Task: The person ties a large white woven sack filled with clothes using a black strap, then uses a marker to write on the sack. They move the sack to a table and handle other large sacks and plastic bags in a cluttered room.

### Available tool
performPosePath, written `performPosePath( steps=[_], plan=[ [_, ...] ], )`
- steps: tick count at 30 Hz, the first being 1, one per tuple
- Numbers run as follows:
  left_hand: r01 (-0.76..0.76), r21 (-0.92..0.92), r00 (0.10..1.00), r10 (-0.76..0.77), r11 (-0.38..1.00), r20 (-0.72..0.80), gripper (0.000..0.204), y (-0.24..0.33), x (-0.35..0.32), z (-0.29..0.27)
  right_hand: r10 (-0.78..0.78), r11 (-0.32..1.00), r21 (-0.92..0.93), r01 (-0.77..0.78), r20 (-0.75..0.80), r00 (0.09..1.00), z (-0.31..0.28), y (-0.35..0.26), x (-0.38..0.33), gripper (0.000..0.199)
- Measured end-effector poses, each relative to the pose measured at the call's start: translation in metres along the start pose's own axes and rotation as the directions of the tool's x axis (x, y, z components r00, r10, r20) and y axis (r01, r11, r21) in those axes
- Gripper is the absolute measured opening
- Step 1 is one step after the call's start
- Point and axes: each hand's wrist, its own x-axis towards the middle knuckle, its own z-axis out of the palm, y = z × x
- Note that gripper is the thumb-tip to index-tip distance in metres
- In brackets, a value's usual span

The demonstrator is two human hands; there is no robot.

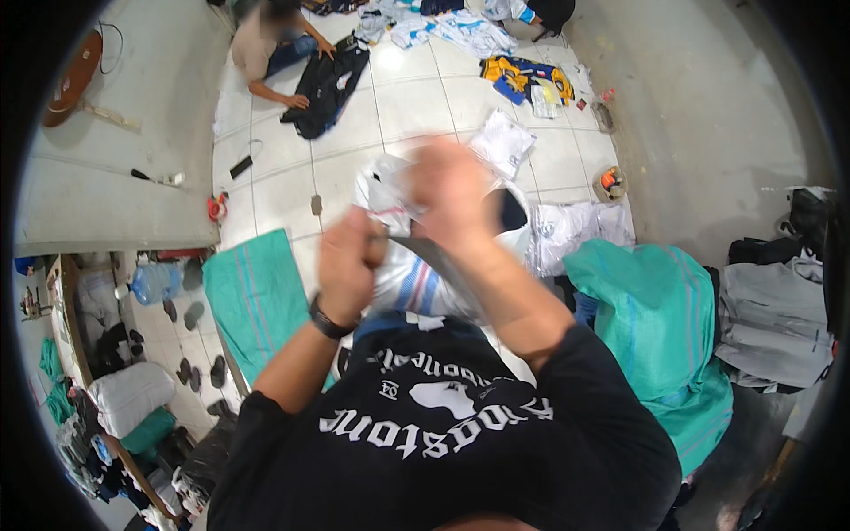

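A white woven sack (416, 288) with blue and red stripes stands in front of me, its mouth open and something dark inside. My left hand (348, 261), with a dark band on the wrist, is closed at the sack's near left edge. Its fingers pinch the end of a flat grey strip (443, 265), which runs slantwise under my right forearm; its kind is unclear. Raised over the sack's mouth, my right hand (452, 190) is smeared by motion, so its fingers cannot be read. White crumpled plastic (381, 181) shows between the hands.
Green woven sacks lie left (252, 292) and right (646, 310). White packages (567, 232) rest right of the sack. Ahead, another person (274, 53) handles a black garment (328, 88) on the tiles. Yellow and navy clothing (531, 80) lies farther right. Grey garments (770, 310) are piled at far right.
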Motion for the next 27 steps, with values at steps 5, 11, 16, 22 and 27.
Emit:
performPosePath(
  steps=[5, 11, 16, 22, 27],
  plan=[
    [0.082, -0.318, 0.996, -0.068, 0.945, 0.056, 0.016, -0.019, -0.017, -0.024, 0.387, 0.907, -0.376, -0.189, 0.571, 0.724, 0.031, 0.002, 0.050, 0.041],
    [0.458, -0.130, 0.775, -0.323, 0.879, 0.543, 0.051, -0.019, 0.015, -0.003, 0.443, 0.584, -0.756, 0.297, 0.603, 0.664, 0.029, -0.010, 0.035, 0.040],
    [0.452, -0.244, 0.801, -0.271, 0.858, 0.533, 0.026, -0.034, 0.047, 0.005, 0.258, 0.833, -0.521, 0.185, 0.662, 0.704, -0.019, -0.019, 0.038, 0.040],
    [0.439, -0.274, 0.882, -0.352, 0.856, 0.313, 0.026, -0.003, 0.068, 0.016, 0.259, 0.960, -0.198, -0.196, 0.376, 0.890, -0.139, 0.030, 0.014, 0.043],
    [0.007, -0.019, 0.999, -0.006, 1.000, 0.051, 0.049, 0.027, 0.074, 0.031, 0.096, 0.985, -0.161, -0.060, 0.228, 0.969, -0.160, 0.059, 0.013, 0.026]
  ],
)
